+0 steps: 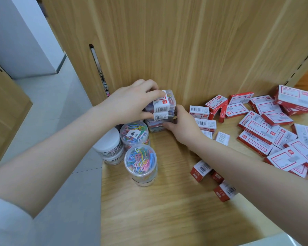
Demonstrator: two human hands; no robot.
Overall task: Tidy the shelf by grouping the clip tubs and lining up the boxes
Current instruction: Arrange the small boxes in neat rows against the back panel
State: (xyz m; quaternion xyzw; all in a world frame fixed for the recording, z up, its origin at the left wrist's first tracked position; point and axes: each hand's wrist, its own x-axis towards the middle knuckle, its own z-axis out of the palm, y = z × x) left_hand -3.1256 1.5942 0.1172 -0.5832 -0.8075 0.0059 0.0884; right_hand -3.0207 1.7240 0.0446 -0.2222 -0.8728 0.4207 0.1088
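At centre frame, the left hand point(130, 102) curls its fingers point(155, 94) over the top square clip tub point(163, 102) of a small stack at the back of the wooden shelf point(167, 210), while the right hand point(183, 126) grips the lower square tub point(157, 124). Just below and left stand three round clip tubs point(140, 159); red-and-white boxes point(267, 125) lie scattered across the right side.

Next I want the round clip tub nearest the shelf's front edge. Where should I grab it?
Grip the front round clip tub around its clear side wall just under the lid, coming from the front right: two other round tubs crowd its back left.
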